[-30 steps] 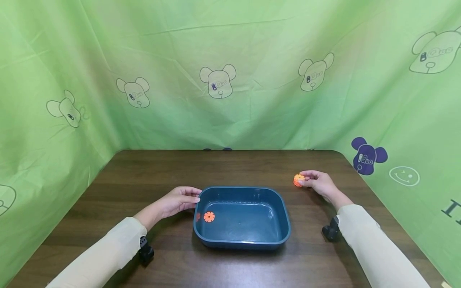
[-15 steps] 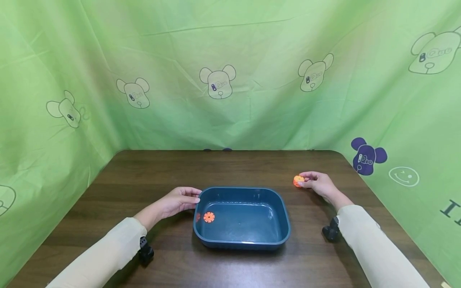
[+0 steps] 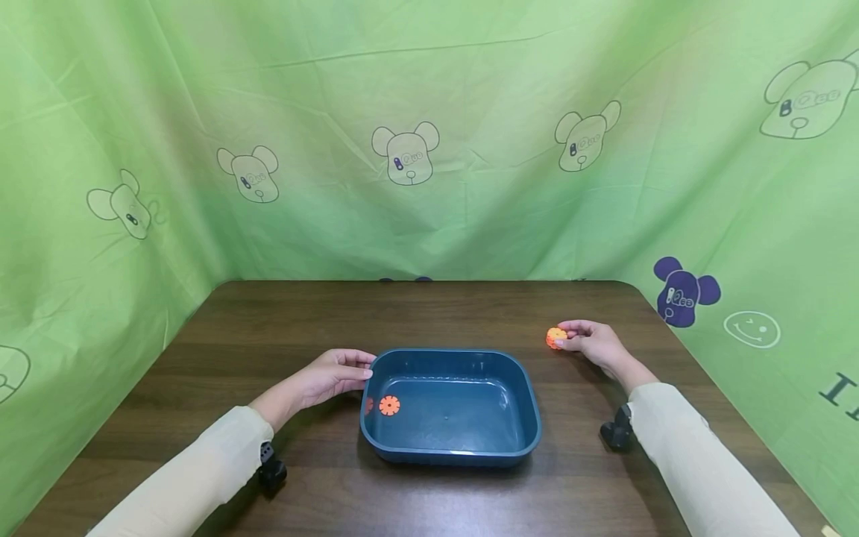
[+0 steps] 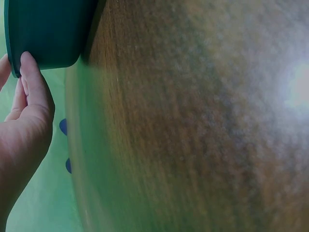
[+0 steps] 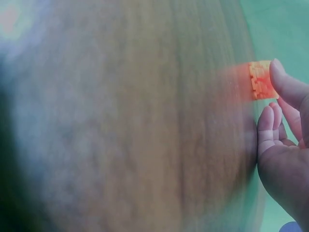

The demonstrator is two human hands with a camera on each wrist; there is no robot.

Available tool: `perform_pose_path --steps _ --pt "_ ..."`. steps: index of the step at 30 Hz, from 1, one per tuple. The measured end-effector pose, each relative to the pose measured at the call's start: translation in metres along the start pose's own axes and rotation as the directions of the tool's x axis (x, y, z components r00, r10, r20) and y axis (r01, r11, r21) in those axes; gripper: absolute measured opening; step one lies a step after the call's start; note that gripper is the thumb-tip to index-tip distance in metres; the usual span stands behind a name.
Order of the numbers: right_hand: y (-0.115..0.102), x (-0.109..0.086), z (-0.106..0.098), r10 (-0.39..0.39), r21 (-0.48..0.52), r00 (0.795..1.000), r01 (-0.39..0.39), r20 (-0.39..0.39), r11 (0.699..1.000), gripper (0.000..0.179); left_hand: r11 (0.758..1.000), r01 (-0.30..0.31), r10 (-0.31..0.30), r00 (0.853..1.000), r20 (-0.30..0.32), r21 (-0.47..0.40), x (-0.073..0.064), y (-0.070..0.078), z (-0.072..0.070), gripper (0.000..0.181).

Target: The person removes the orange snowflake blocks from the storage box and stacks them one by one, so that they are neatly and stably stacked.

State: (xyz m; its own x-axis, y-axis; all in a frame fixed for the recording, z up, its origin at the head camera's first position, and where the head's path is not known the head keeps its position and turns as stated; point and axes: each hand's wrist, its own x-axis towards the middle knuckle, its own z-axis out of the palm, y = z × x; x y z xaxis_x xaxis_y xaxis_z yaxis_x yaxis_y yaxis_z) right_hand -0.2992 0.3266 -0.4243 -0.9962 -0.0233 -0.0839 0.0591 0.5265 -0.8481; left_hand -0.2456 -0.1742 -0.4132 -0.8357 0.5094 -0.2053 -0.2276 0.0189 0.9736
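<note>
A dark blue-green plastic basin (image 3: 448,453) stands on the wooden table. My left hand (image 3: 332,378) holds its left rim near the far corner; in the left wrist view the fingers (image 4: 34,79) lie along the outer wall. On the basin's floor, at the left side, lies one orange snowflake building disc (image 3: 389,405). To the right of the basin and farther back, my right hand (image 3: 593,344) pinches a small stack of orange snowflake discs (image 3: 555,338) between thumb and fingers. In the right wrist view the notched edges of the stack (image 5: 260,79) show close to the tabletop.
The brown wooden table (image 3: 302,313) has rounded far corners. A green cloth (image 3: 470,209) printed with mouse heads hangs behind it and along both sides. A black wrist camera (image 3: 271,468) sits at the left cuff, another camera (image 3: 616,430) at the right.
The stack in the right hand has dipped very slightly since a second ago. The left hand, the basin and the disc in it stay put.
</note>
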Motion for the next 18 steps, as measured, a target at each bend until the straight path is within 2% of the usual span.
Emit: perform_pose_path --steps 11,18 --pt "-0.003 -0.003 -0.004 -0.059 0.074 0.997 0.063 -0.047 0.995 0.058 1.000 0.002 -0.002 1.000 -0.003 -0.001 0.001 0.000 0.001 0.043" --pt "-0.021 -0.008 -0.001 -0.128 0.063 0.989 0.133 -0.078 0.989 0.060 1.000 0.003 -0.003 1.000 0.004 -0.011 0.001 0.000 0.001 0.043"
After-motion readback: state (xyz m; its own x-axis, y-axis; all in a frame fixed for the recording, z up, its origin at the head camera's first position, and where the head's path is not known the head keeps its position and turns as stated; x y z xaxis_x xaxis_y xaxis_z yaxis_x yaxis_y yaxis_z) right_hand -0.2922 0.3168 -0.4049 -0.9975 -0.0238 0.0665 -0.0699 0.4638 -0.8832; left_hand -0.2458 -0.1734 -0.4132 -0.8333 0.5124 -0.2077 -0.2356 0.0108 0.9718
